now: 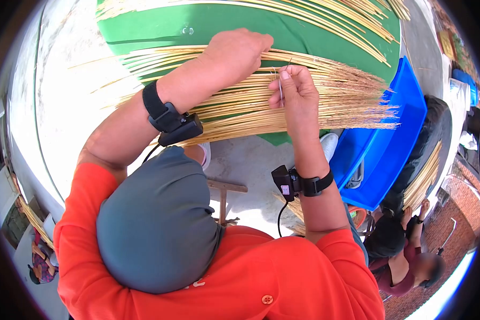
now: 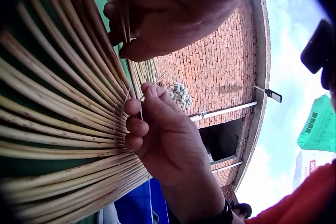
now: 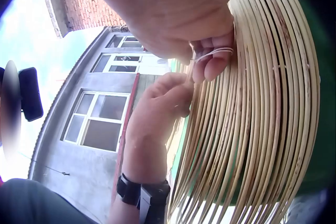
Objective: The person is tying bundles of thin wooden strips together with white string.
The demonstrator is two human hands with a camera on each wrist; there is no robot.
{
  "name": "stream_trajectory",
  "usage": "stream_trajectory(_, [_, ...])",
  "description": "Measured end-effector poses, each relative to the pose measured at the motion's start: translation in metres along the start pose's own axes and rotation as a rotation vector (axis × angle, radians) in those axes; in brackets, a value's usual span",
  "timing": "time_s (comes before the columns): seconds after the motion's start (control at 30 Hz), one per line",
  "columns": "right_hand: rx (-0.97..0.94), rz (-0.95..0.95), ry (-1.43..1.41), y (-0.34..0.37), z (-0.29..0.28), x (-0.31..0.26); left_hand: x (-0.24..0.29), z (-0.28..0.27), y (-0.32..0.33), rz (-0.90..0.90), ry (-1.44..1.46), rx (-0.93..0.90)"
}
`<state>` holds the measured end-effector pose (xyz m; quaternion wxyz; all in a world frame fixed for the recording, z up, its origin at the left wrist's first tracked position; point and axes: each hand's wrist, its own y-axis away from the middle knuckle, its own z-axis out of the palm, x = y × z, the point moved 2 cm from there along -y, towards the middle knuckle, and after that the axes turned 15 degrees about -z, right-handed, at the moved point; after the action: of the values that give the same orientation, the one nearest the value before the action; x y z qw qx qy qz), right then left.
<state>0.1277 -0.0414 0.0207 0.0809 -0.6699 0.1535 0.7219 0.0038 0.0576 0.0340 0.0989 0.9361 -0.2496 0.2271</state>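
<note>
A wide row of straw-coloured stalks (image 1: pixel 240 122) with feathery brown tips lies side by side over a green cloth. At the row's far edge my left hand (image 1: pixel 237 52) pinches stalks between thumb and fingers; the left wrist view shows them running through its grip. Close to its right, my right hand (image 1: pixel 300 92) is over the stalks, thumb against forefinger, pinching a thin white string (image 3: pixel 215 51). In the right wrist view the string loops around a curled finger. A thin strand stands out past the right fingertips in the left wrist view.
More stalks lie at the far side of the green cloth (image 1: pixel 160 26). A blue plastic tub (image 1: pixel 394 144) stands to the right, beside the tips. A wooden stool (image 1: pixel 226 186) is below the near edge. Another person (image 1: pixel 405 256) sits at the lower right.
</note>
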Motion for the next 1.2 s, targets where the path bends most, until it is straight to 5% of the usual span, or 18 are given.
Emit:
stream_trajectory(0.23, [-0.04,0.039,0.095,0.004,0.002,0.003,-0.005,-0.004,-0.003,-0.135,0.15,-0.159])
stream_trajectory(0.6, [-0.01,0.097,0.123,0.006,0.006,0.002,-0.006,0.007,0.007,-0.044,0.108,0.032])
stream_trajectory(1.2, [-0.031,0.07,0.135,0.006,0.006,0.003,-0.002,0.008,0.01,-0.091,0.07,0.082])
